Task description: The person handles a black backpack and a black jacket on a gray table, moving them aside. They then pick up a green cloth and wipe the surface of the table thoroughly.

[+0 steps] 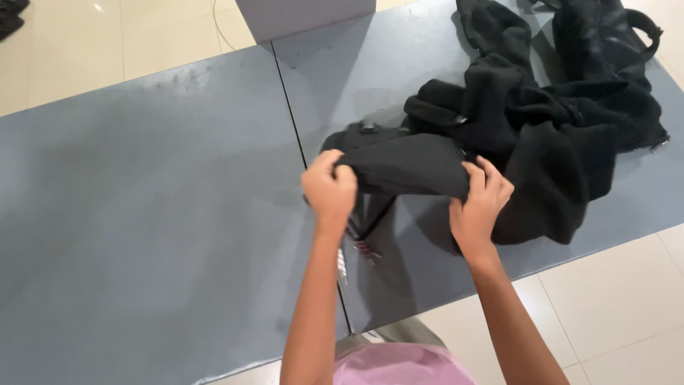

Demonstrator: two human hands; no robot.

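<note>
A black garment point(406, 165) is held up just above the grey table point(142, 185), stretched between both hands. My left hand point(329, 191) grips its left edge and my right hand point(479, 203) grips its right edge. A thin black cord with a striped tip point(365, 247) hangs down from the garment between my wrists. Behind the garment lies a heap of black fleecy clothing point(548, 121), touching or overlapping its far side.
A seam point(288, 107) divides two grey tabletops. A black bag with a looped handle point(627, 36) rests at the far right corner. Cream floor tiles point(620, 306) surround the table. A grey box edge point(306, 16) sits at the top. Pink fabric point(402, 365) shows below.
</note>
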